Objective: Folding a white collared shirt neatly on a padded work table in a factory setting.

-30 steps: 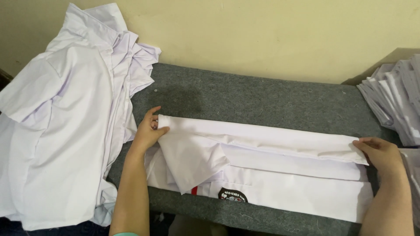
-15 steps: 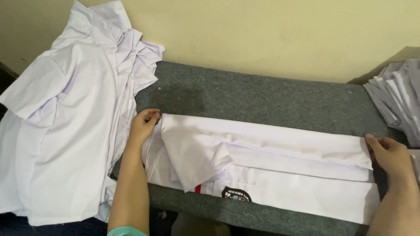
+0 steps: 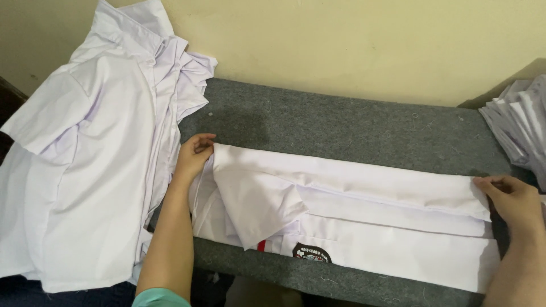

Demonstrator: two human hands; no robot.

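White shirt (image 3: 352, 222), folded lengthwise into a long band, laid across the grey felt-covered table (image 3: 341, 122) near its front edge. Top fold turned down as a long flap running from left end to right end. Short sleeve (image 3: 256, 207) folded in over the left part, pointing down toward the front edge. Round dark badge (image 3: 311, 253) on the lower layer, close to the front edge, with a small red mark (image 3: 261, 245) just left of it, partly tucked under the sleeve.

Left hand (image 3: 194, 154) at the left end of the band, fingers curled narrow around the corner of the top flap, pinching the cloth there. Forearm stretched back along the table's left edge, with a teal cuff (image 3: 159, 297) at the bottom of the view. Right hand (image 3: 512, 199) at the right end, fingertips closed on the flap's far corner, palm down on the cloth and the felt. Both hands holding opposite ends of the same fold.

Left of the table, a pile of unfolded white shirts (image 3: 91, 165), spread open, collars up toward the wall, draped over the table's left edge and touching the left forearm's side. At the right edge of the view, a stack of folded white shirts (image 3: 520, 125), only partly in view, well apart from the left pile. Behind it all, a plain pale yellow wall (image 3: 341, 45).
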